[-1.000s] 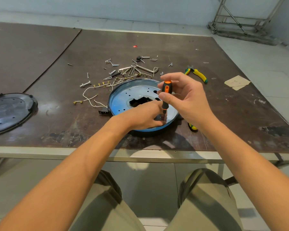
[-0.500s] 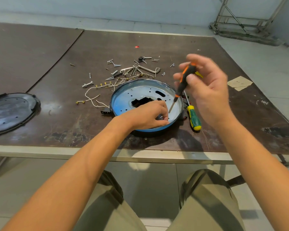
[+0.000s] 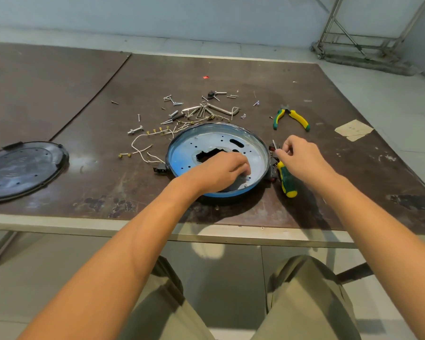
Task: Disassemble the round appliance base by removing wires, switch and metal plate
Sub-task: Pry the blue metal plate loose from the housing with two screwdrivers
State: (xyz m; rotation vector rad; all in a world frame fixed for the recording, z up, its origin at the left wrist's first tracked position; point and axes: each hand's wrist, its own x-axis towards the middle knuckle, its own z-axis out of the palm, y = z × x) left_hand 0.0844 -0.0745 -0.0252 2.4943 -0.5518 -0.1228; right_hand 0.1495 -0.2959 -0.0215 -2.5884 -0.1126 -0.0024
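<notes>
Left hand (image 3: 221, 171) curled, fingertips pressed inside round blue metal appliance base (image 3: 217, 159) mid brown table (image 3: 88, 192), right hand (image 3: 298, 158) at 3 o'clock pinching thin screwdriver shaft (image 3: 274, 145).

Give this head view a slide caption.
Left hand rests inside the round base; right hand reaches beside its rim.

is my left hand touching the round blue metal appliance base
Touching. The head view shows the left hand resting inside the round blue metal appliance base, fingers pressed on its floor.

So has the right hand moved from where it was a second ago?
Yes. The right hand has swung off the round base to its right edge, beside the green-yellow screwdriver.
</notes>
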